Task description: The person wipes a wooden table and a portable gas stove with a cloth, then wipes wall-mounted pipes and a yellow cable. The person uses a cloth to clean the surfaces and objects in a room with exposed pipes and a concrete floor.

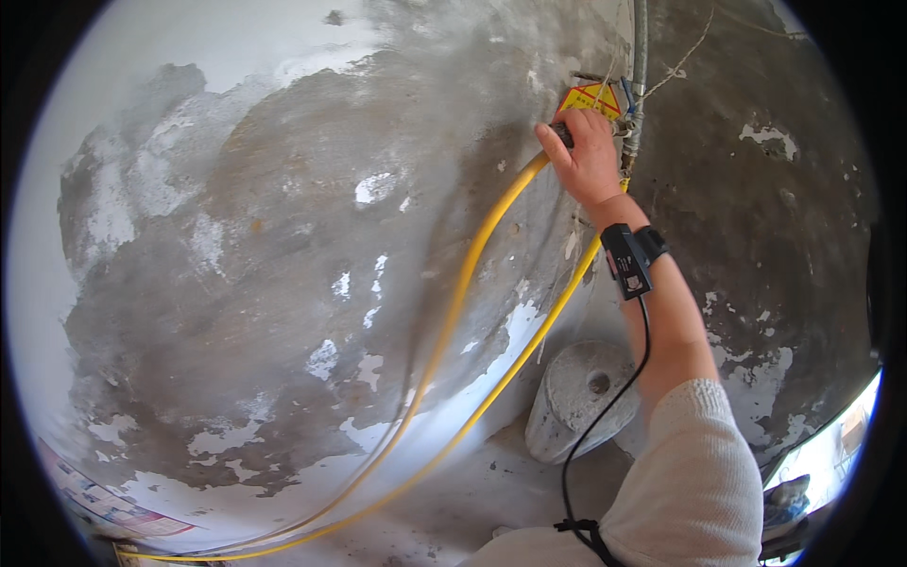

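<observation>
My right hand (584, 159) reaches up the wall, its fingers wrapped around a dark, rough cylindrical piece (562, 135) at the upper end of a thick yellow hose (464, 276). Just beyond the fingers are a yellow and red warning tag (589, 99) bearing writing and a valve with a blue lever (627, 92) on a grey metal pipe (640, 42). What the fingertips touch behind the hand is hidden. A second yellow hose (542, 329) hangs from below the pipe, passing behind my wrist. My left hand is out of view.
A grey stone or concrete cylinder (556, 418) with a hole in its top stands on the floor by the corner. The plastered wall (283, 212) is stained and peeling. Twine (684, 57) hangs near the pipe. A black cable (602, 418) runs down from a device (626, 262) on my wrist.
</observation>
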Tool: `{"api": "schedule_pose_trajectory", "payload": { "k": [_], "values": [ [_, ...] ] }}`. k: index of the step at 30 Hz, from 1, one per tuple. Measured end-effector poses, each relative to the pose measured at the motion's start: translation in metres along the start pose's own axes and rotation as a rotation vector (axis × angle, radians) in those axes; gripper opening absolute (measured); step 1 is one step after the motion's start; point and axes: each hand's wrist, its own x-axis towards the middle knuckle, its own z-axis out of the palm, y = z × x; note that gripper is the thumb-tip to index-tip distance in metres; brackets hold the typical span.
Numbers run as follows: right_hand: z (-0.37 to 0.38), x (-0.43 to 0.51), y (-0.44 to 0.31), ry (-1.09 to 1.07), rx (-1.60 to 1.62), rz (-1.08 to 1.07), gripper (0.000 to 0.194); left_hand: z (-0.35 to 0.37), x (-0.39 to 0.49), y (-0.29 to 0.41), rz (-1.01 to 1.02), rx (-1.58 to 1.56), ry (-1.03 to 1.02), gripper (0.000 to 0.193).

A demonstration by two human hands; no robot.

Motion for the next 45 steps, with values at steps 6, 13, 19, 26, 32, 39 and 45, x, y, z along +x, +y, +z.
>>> {"api": "schedule_pose_trajectory", "payload": {
  "k": [6,13,19,26,32,39,45],
  "values": [
    [0.000,-0.012,-0.051,-0.129,0.127,-0.297,0.013,0.030,0.014,0.014,-0.083,-0.050,-0.015,0.038],
    [-0.009,0.003,0.023,-0.295,0.177,-0.304,0.015,0.048,0.005,0.035,-0.038,-0.253,0.003,0.041],
    [0.006,0.000,0.015,0.118,0.078,0.000,0.010,0.017,-0.020,0.008,-0.161,-0.181,0.152,0.044],
    [0.006,-0.027,-0.021,-0.380,0.233,-0.606,0.018,0.029,0.002,0.013,-0.120,-0.155,0.094,0.043],
    [-0.005,0.009,0.016,0.089,0.154,-0.068,0.011,0.024,0.004,0.012,-0.123,-0.133,0.087,0.042],
    [0.019,-0.032,-0.012,-0.166,0.322,-0.481,0.010,0.032,0.012,0.020,-0.093,-0.124,0.074,0.040],
    [-0.003,0.003,0.003,0.067,0.014,0.124,0.011,0.027,0.013,0.013,-0.114,-0.110,0.080,0.039]
  ]
}}
